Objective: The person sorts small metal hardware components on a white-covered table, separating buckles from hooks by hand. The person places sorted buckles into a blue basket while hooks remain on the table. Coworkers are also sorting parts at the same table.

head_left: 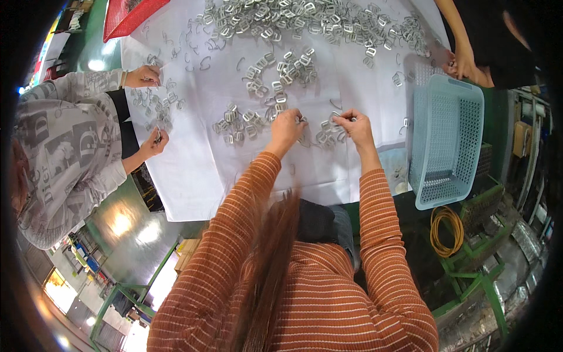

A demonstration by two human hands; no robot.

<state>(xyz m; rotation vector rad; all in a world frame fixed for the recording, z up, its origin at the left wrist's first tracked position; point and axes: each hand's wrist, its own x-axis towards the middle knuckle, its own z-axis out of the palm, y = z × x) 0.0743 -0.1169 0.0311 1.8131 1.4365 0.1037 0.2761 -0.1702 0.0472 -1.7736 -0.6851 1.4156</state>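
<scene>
Small metal buckle [302, 121] pinched in the fingertips of the left hand [286, 127], just above the white sheet [193, 170] covering the bench. Fingers curled together, clamped on the piece. Right hand [353, 124] likewise closed, fingertips pinching another metal piece [341, 119] close to the left hand; the exact form of that piece is too small to tell. Both forearms in orange striped sleeves [375, 205] come up from the lower edge.

Between and just beside the two hands: a small cluster of buckles [324, 136] lying flat on the sheet. Left of the left hand: a second loose group [237, 124]. Further up the sheet: a scattered patch [287, 70], then a dense heap [305, 23] across the far edge.

Right of the right hand, at the sheet's edge: a light blue perforated basket [448, 146]. Coiled yellow cable [446, 229] below it.

Left side: another person in a grey patterned top [64, 146], both their hands [143, 76] among more buckles. Top right: a further person's hand [463, 61] at the sheet's corner. Red mesh tray [126, 14] at top left
</scene>
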